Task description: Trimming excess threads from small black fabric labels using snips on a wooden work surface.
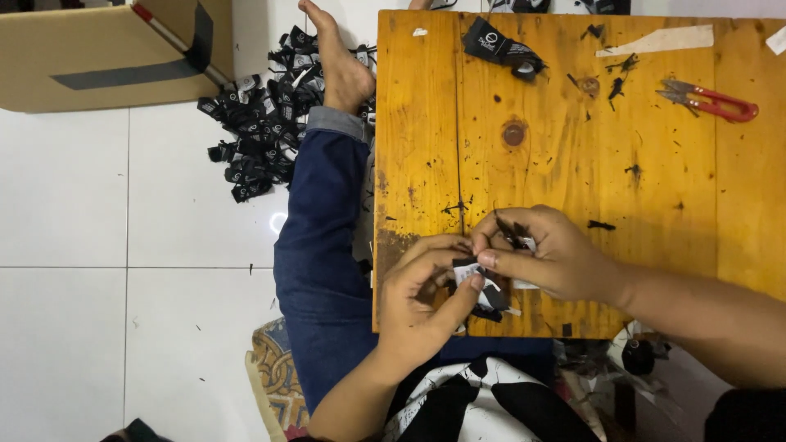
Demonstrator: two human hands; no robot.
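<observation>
Both hands [491,274] pinch small black-and-white fabric label [479,274].

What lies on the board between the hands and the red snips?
Mostly bare board, with small black scraps scattered there, seen from the head camera. Snips; hands.

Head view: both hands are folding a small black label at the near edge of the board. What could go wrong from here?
1. The label is pinched by the left hand and right hand right at the wooden board edge; it could slip off onto the lap.
2. The red snips lie blades toward the work; a blind reach might nick a finger.
</observation>
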